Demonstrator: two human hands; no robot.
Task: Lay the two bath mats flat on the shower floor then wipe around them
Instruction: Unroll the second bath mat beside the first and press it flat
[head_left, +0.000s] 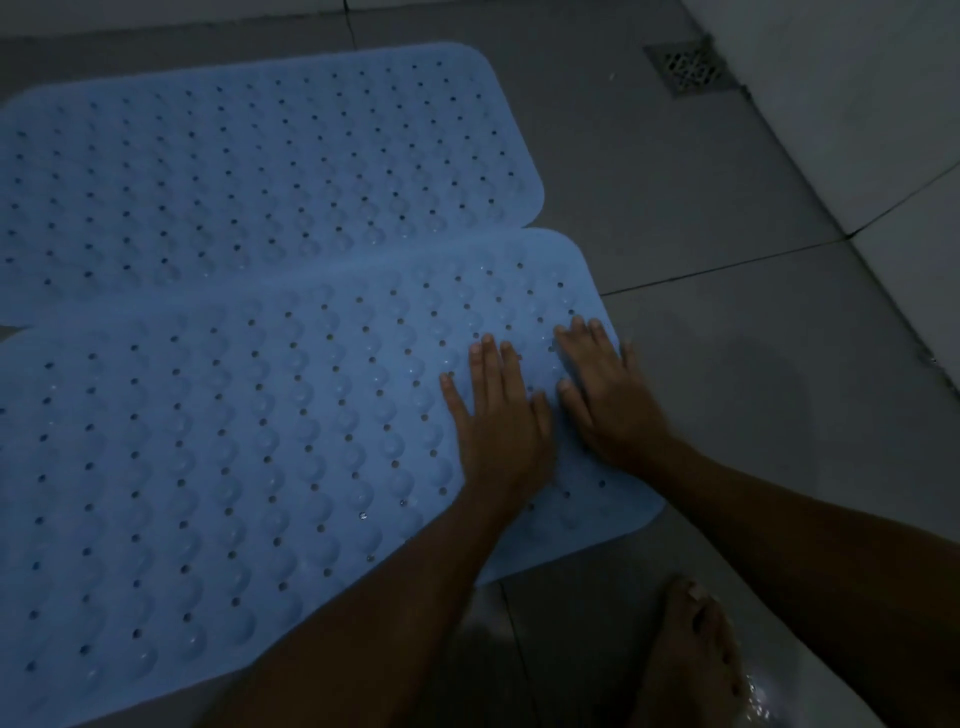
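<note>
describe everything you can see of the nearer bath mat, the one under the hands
The nearer bath mat is light blue, looks like soft rubber or plastic, and has rounded corners, rows of small drain holes and raised rounded bumps. It lies on the grey tiled floor, its far edge overlapping the farther bath mat. Its left end runs out of view. The left hand and right hand press flat on its right end, fingers straight. A few bumps glint, possibly with water.
</note>
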